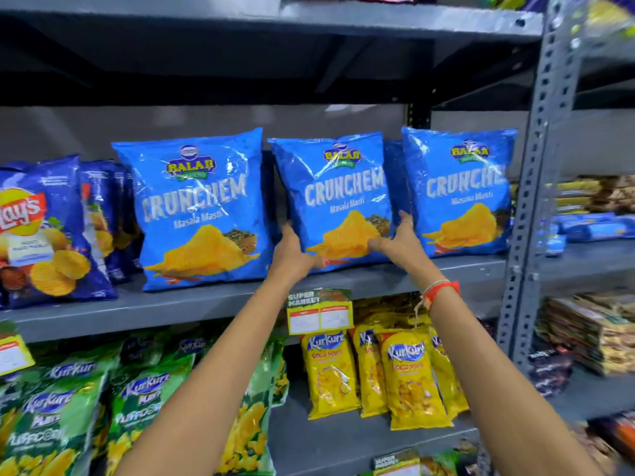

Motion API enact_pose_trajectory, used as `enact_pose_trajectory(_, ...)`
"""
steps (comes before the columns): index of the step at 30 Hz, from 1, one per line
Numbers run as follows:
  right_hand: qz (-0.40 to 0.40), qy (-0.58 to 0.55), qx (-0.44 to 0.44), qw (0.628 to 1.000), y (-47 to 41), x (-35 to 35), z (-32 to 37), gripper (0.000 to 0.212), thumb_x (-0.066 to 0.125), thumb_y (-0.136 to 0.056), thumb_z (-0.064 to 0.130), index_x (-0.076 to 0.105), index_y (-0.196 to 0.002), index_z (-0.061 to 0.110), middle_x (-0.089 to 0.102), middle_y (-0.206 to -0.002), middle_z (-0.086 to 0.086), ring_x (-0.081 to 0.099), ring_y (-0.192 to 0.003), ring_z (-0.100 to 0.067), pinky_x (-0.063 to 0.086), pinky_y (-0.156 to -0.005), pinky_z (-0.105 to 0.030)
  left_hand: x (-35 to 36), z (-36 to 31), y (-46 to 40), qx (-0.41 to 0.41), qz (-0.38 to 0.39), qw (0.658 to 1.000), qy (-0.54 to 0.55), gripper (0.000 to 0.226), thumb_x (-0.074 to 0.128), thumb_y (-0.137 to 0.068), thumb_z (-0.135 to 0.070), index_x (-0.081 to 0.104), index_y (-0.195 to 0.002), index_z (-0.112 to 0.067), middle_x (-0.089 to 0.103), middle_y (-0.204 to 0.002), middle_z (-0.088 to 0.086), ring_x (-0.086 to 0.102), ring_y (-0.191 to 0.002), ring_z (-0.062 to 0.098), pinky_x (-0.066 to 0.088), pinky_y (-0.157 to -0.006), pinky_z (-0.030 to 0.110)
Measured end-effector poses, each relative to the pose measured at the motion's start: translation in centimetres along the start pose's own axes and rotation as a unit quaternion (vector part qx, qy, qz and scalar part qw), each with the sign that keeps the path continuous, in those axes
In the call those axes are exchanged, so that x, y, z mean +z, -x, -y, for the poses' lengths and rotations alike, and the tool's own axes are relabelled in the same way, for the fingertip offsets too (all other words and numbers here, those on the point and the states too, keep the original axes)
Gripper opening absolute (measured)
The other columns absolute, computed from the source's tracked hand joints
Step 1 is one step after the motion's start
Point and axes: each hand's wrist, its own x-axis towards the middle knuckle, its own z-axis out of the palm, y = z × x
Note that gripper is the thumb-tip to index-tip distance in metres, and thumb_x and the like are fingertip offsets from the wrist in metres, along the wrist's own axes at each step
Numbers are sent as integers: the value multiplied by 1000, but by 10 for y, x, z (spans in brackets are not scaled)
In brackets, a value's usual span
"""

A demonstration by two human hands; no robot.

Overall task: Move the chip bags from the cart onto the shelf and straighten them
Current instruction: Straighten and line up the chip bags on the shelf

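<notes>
Both forearms reach up, left hand (290,247) and right hand (400,243) clamping the middle Crunchem bag (338,197) by its lower edges. Fingers wrap behind it, so it's gripped upright on the shelf (213,300), one matching bag either side.

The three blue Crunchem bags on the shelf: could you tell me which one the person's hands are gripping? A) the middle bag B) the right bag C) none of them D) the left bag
A: the left hand and right hand clasp the lower sides of the middle Crunchem bag, which stands on the grey shelf.
</notes>
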Motion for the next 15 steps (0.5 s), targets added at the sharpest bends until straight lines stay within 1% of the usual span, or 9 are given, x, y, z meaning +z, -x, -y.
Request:
enact_pose_trajectory(2,14,4,-1,1000,-1,-3,-6,97,73,-75,14,10,-149,7,25,-156,-14,35,-137,-30,35,-97,-32,0,0,-5,-1,-7,1000,-17,106,81,-65,-10,13,-145,-12,44,-143,13,45,-127,32,41,-99,42)
enact_pose_trajectory(3,6,13,-10,1000,-1,-3,-8,97,75,-74,15,13,-148,7,28,-155,-14,37,-135,-29,36,-94,-31,0,0,-8,-2,-8,1000,-18,104,81,-64,-7,15,-145,-13,46,-142,13,47,-125,32,42,-97,41)
enact_pose_trajectory(7,-35,44,-55,997,2,-2,-14,96,80,-69,20,23,-145,6,36,-150,-15,39,-135,-31,39,-101,-39,0,-4,-18,9,0,1000,16,100,75,-65,6,19,-144,-16,48,-138,12,48,-120,29,46,-97,39)
enact_pose_trajectory(9,-52,52,-67,995,3,-1,-15,96,82,-67,22,25,-144,7,40,-146,-15,41,-133,-32,40,-101,-40,1,-4,-20,15,-2,1000,22,96,73,-66,8,21,-143,-17,50,-135,11,49,-112,25,47,-93,36)
enact_pose_trajectory(11,-59,57,-76,994,4,0,-14,96,82,-66,23,26,-143,8,42,-144,-15,43,-131,-32,42,-100,-41,2,-1,-21,16,-6,999,36,95,72,-67,9,21,-143,-18,51,-132,8,49,-109,22,46,-87,33)
enact_pose_trajectory(12,-61,60,-78,993,5,0,-14,96,83,-66,23,27,-143,8,43,-144,-15,43,-130,-32,42,-100,-41,3,-1,-19,14,-5,999,45,95,72,-68,9,20,-143,-18,51,-132,8,48,-108,20,46,-87,32)
enact_pose_trajectory(13,-61,61,-80,993,6,0,-14,95,83,-66,23,27,-143,9,43,-144,-15,43,-130,-32,42,-100,-41,3,1,-19,13,-6,999,49,96,72,-68,9,19,-144,-19,50,-132,8,47,-109,20,45,-89,33)
enact_pose_trajectory(15,-53,51,-76,994,7,-1,-15,95,83,-67,23,27,-143,9,41,-145,-14,40,-133,-31,40,-103,-40,4,3,-18,7,-12,998,58,101,74,-65,8,18,-144,-19,48,-135,8,47,-117,26,45,-97,39)
